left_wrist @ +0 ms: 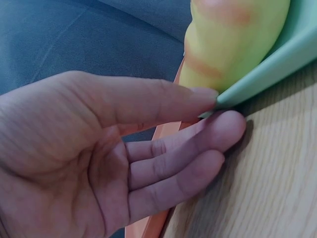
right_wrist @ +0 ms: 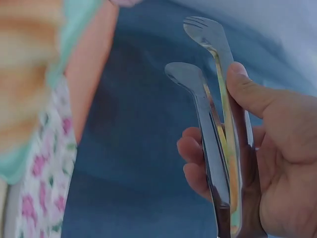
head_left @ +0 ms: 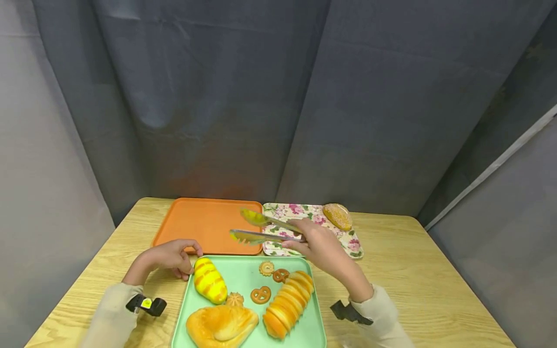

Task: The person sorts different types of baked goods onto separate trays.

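My right hand (head_left: pixel 322 244) grips metal tongs (head_left: pixel 270 237), their two arms spread apart with nothing between the tips. In the head view, the tongs hover over the border of the orange tray (head_left: pixel 204 227) and the floral tray (head_left: pixel 356 245). My left hand (head_left: pixel 174 257) pinches the rim of the mint-green tray (left_wrist: pixel 267 79) near its far left corner, thumb on the rim and fingers at its outer side. Beside that hand, on the green tray, lies a yellow striped bread (head_left: pixel 210 280). A sugar-topped bread (head_left: pixel 337 216) rests on the floral tray.
The green tray also bears a long ridged bread (head_left: pixel 288 305), a golden folded bread (head_left: pixel 222 325), two pretzels (head_left: pixel 260 295) and two round cookies (head_left: pixel 266 268). A wooden table (head_left: pixel 413 280) carries all the trays. Grey curtains (head_left: pixel 243 96) hang behind and at the sides.
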`<state>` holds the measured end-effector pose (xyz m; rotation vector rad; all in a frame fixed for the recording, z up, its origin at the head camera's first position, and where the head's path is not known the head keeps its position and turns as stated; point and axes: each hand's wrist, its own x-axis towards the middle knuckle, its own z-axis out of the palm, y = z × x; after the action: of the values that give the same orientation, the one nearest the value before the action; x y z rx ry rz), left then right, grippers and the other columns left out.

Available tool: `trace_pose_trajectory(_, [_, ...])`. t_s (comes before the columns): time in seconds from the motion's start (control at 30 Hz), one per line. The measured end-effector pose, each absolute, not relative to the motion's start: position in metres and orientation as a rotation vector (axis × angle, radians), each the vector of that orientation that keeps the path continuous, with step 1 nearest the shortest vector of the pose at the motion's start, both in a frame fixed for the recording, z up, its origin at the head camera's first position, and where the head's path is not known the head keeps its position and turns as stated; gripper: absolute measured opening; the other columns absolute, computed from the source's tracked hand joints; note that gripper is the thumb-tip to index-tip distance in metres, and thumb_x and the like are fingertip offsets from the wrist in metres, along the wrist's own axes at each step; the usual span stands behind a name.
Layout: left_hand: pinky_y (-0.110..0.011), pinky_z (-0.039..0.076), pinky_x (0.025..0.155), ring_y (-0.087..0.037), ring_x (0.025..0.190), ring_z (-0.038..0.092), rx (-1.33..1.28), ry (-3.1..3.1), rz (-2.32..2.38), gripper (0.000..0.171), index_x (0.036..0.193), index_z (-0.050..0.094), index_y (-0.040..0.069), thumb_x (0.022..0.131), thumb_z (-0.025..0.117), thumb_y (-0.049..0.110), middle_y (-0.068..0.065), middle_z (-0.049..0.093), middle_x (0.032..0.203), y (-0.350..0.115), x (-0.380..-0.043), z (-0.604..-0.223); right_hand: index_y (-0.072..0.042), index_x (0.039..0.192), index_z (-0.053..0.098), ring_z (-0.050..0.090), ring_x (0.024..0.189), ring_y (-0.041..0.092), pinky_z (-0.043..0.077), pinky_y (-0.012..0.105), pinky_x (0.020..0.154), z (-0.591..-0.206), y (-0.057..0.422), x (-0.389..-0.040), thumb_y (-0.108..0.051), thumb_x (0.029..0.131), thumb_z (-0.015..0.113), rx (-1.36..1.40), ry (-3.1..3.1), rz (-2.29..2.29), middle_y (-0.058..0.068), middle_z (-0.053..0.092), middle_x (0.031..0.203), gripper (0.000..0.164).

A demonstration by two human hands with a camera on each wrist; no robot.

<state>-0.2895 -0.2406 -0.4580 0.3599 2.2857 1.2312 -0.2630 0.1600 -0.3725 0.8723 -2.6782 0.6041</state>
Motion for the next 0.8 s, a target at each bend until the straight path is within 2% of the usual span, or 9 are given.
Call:
trace_pose_trajectory(0.27, [-0.033,0.055,0.062,-0.021,0.064,0.065,0.367,2.272,1.248,0.036,0.117,0.055,0.002,0.083,0.068,-0.002,-0.008,0.065,0.066,-0.239,-0.291,-0.459,-0.009,0.128,0.065,0.068,0.084,0.017,0.052,0.028,0.064,-0.388,0.130,-0.251,-0.044,0.096,0.066,1.134,-2.709,0.345,0.007,0.071,0.107,0.048])
trace_pose_trajectory(0.53, [-0.033,0.055,0.062,-0.022,0.064,0.065,0.375,2.258,1.256,0.037,0.118,0.055,0.001,0.083,0.068,-0.002,-0.007,0.064,0.065,-0.241,-0.293,-0.460,-0.006,0.126,0.066,0.054,0.063,0.007,0.041,0.019,0.051,-0.399,0.114,-0.245,-0.047,0.098,0.062,1.232,-2.734,0.177,0.006,0.069,0.097,0.049])
trace_pose_trajectory(0.8, [-0.033,0.055,0.062,-0.021,0.064,0.064,0.372,2.272,1.247,0.037,0.118,0.055,0.003,0.084,0.068,-0.001,-0.009,0.067,0.068,-0.241,-0.294,-0.463,-0.006,0.130,0.064,0.061,0.065,0.011,0.045,0.022,0.051,-0.403,0.103,-0.240,-0.053,0.098,0.058,1.206,-2.837,0.093,0.010,0.071,0.111,0.057])
